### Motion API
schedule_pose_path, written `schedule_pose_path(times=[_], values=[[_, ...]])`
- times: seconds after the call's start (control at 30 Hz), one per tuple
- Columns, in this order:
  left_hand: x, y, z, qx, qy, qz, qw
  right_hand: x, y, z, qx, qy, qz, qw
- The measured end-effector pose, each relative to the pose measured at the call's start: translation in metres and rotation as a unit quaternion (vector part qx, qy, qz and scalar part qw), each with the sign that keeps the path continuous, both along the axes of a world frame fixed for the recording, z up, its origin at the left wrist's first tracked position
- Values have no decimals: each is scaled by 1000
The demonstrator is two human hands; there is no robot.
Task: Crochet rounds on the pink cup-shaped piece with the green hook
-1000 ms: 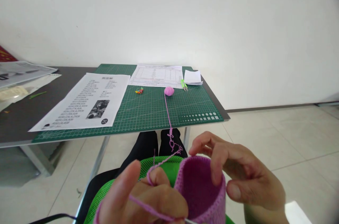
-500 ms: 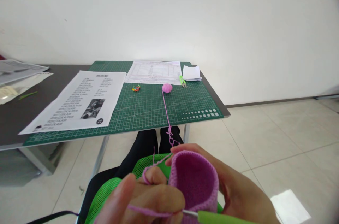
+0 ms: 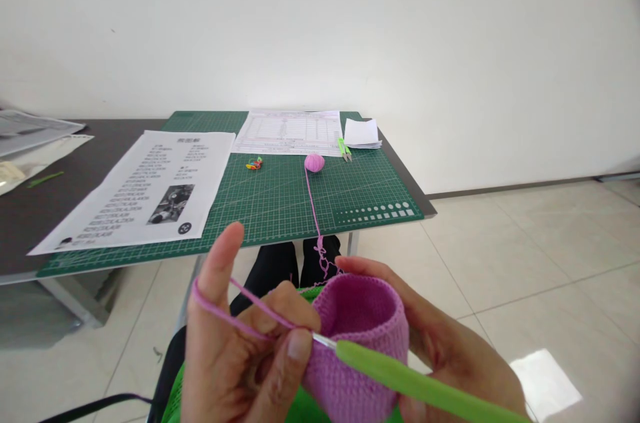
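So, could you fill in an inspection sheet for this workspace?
Surface: dark table, green cutting mat on it
Job's things: pink crocheted piece and green-handled hook at the hands; yarn ball on mat
Clutter: printed sheets, white paper stack, green snips, small colourful clips
Hands: left hand pinches the piece's rim, yarn round one finger; right hand against the piece, grip partly hidden
Cables: black cord or strap, unclear which
Surroundings: white wall, tiled floor

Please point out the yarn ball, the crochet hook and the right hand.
yarn ball [image 3: 315,163]: head view, on its middle
crochet hook [image 3: 395,373]: head view, on its green handle
right hand [image 3: 440,343]: head view, on its back
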State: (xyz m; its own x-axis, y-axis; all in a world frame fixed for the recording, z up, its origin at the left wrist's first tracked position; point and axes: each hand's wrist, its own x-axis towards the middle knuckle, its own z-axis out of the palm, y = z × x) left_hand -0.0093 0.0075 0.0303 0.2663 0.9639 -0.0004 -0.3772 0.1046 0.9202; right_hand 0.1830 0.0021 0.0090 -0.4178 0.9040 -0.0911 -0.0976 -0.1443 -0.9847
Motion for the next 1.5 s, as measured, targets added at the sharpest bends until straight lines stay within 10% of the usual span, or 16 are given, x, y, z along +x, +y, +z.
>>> schedule_pose_path(times=[0.23,1.5], values=[[5,17,-7,-116,-70,-35,990,18,-16,-3,18,60,4,998],[7,30,-17,-188,-76,-82,976,-11,1,-4,71,-28,-100,992]])
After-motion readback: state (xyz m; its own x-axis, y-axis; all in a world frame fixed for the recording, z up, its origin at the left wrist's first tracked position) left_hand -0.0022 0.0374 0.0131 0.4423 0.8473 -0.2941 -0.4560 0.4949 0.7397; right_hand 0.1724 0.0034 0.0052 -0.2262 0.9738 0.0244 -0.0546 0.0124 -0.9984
